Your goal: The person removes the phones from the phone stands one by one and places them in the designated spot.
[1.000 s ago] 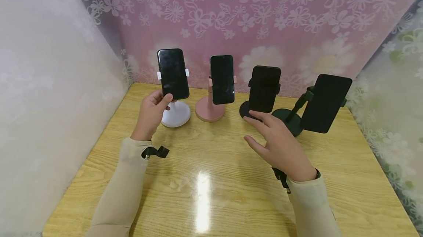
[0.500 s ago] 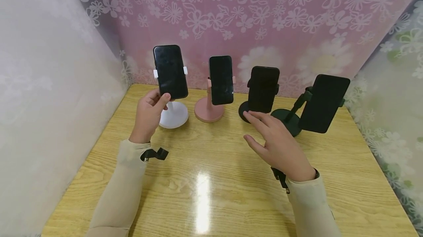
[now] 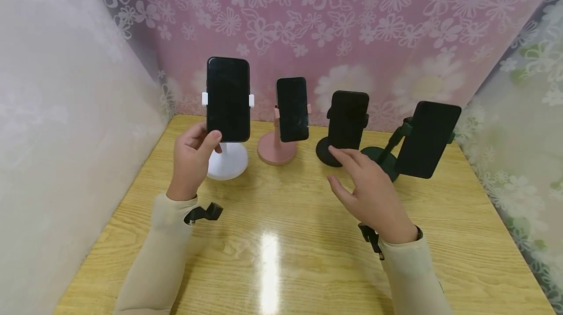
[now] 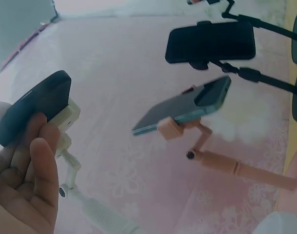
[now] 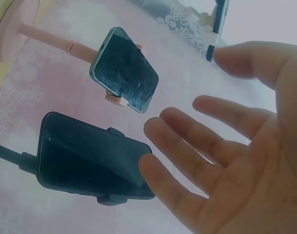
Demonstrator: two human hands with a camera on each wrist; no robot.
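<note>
A black phone [image 3: 228, 100] sits upright in the clamp of a white phone stand [image 3: 230, 164] at the left. My left hand [image 3: 189, 161] pinches the phone's lower left corner, thumb on the screen side and fingers behind. My right hand [image 3: 375, 195] hovers with its fingers spread, in front of a phone [image 3: 348, 118] on a black stand [image 3: 326, 151]. In the right wrist view, the fingers of the right hand [image 5: 231, 156] hold nothing; one fingertip overlaps that phone's end, and contact is unclear.
Between them stands a pink stand [image 3: 277, 151] with a phone [image 3: 292, 110]. A dark green stand [image 3: 383, 159] holds a tilted phone [image 3: 428, 139] at the right. All stand on a wooden table [image 3: 299, 256] before a pink floral backdrop [image 3: 281, 22].
The left phone has turned from a tilt to upright and faces me more squarely. With my left hand, the white stand has come slightly nearer and left. My right hand has barely moved.
</note>
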